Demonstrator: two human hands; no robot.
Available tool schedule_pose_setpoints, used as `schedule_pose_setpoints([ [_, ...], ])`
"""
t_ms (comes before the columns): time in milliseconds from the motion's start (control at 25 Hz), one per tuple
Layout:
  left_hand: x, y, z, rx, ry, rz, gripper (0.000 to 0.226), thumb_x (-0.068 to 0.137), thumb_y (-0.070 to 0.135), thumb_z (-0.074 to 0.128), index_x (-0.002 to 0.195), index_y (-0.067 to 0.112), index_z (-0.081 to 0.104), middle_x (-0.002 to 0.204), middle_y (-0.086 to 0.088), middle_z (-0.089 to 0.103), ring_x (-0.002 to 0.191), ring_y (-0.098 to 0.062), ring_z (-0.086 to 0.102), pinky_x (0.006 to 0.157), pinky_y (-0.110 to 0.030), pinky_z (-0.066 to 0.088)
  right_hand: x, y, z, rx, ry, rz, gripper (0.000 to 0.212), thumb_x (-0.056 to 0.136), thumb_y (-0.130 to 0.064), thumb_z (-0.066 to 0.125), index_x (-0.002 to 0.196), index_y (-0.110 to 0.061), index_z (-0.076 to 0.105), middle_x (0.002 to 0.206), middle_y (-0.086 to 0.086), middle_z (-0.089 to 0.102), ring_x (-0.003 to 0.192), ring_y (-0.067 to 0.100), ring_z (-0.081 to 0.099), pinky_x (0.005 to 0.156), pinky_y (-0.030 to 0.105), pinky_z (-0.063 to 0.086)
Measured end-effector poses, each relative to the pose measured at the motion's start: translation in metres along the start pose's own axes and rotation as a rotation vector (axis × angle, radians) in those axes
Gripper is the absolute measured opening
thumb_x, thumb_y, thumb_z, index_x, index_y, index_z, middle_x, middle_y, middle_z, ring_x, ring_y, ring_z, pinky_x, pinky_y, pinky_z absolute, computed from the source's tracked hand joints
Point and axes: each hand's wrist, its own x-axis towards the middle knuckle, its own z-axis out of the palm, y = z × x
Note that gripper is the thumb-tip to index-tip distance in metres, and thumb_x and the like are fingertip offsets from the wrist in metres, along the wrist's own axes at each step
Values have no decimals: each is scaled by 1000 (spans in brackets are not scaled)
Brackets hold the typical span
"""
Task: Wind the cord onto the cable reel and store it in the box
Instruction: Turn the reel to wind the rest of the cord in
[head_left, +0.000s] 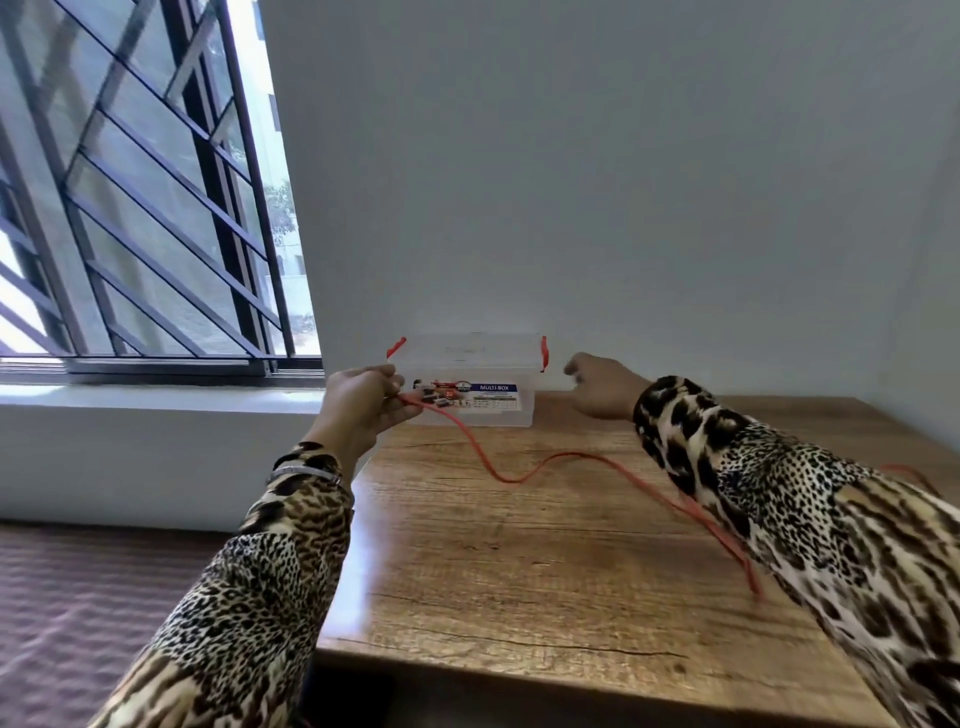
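Sleeves: leopard-print sleeves (249, 587) fill the foreground, both arms reaching forward over the desk.
Table: wooden table (519, 571) runs to the wall, beside a barred window (145, 182).
Box: clear plastic box (470, 379) with red latches sits at the far edge against the wall, lid on.
Cord: red cord (519, 475) trails from the left fist, dips across the tabletop, then passes under the right sleeve.
Left hand: left hand (363, 402) curls tight around the cord's end, just in front of the box.
Right hand: right hand (605, 384) hovers right of the box, fingers loosely bent, holding nothing.
Reel: cannot tell where it is.
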Motion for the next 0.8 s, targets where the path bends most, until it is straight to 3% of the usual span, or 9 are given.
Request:
schedule_pose_setpoints([
  [120, -13, 4, 23, 27, -77, -2, 22, 95, -8, 46, 113, 1, 56, 100, -15, 63, 82, -29, 72, 56, -35, 61, -11, -57, 14, 433, -169, -196, 62, 86, -26, 64, 140, -11, 37, 134, 7, 51, 124, 22, 49, 104, 34, 39],
  [200, -21, 5, 38, 205, -132, 68, 23, 97, -1, 47, 113, 5, 61, 94, -12, 65, 76, -22, 68, 59, -31, 61, -18, -88, 21, 584, -280, -256, 64, 82, -24, 69, 137, -17, 37, 118, 6, 60, 105, 17, 58, 90, 31, 48],
  [240, -23, 6, 43, 303, -152, 131, 26, 96, 1, 46, 113, 8, 64, 90, -9, 65, 73, -19, 64, 60, -31, 57, -20, -99, 21, 650, -292, -263, 52, 83, -19, 67, 129, -18, 43, 104, 6, 63, 89, 14, 61, 76, 28, 51],
  [360, -22, 11, 39, 592, -126, 434, 24, 89, 14, 50, 101, 16, 71, 89, 1, 68, 78, -11, 61, 66, -28, 50, -21, -107, 11, 669, -117, -275, 17, 87, -20, 67, 98, -8, 66, 68, 0, 56, 47, 3, 47, 43, 17, 38],
  [440, -14, 10, 22, 909, -26, 642, 13, 84, 23, 59, 92, 19, 68, 84, 4, 67, 77, -11, 62, 65, -27, 48, -20, -96, -6, 659, 54, -276, 19, 85, -24, 70, 91, -6, 72, 69, -3, 60, 38, -5, 46, 38, 9, 34],
  [520, 3, 8, 1, 1175, 98, 710, 10, 86, 25, 63, 89, 17, 67, 84, -2, 67, 75, -17, 62, 67, -28, 50, -20, -81, -26, 732, 200, -294, 15, 86, -24, 69, 90, -10, 72, 77, -7, 65, 40, -11, 48, 39, 4, 32],
  [680, 34, 0, -52, 1665, 193, 285, 28, 95, 32, 53, 101, 9, 68, 99, -11, 68, 93, -28, 62, 82, -37, 53, -9, -39, -78, 991, 636, -87, 11, 91, -23, 62, 89, -13, 67, 67, -8, 55, 47, -2, 45, 48, 14, 33],
  [720, 36, -2, -63, 1674, 170, 188, 31, 97, 32, 50, 103, 7, 67, 103, -13, 68, 96, -31, 63, 85, -39, 53, -6, -25, -90, 1042, 715, 30, 14, 92, -26, 59, 87, -14, 64, 64, -6, 50, 49, 4, 42, 49, 19, 32],
  [800, 31, 3, -67, 1366, 93, 90, 30, 100, 25, 44, 99, 3, 65, 93, -16, 70, 78, -31, 66, 64, -39, 55, -5, -5, -101, 1104, 685, 230, 23, 96, -30, 50, 84, -12, 58, 63, -1, 46, 47, 11, 36, 46, 24, 28],
])
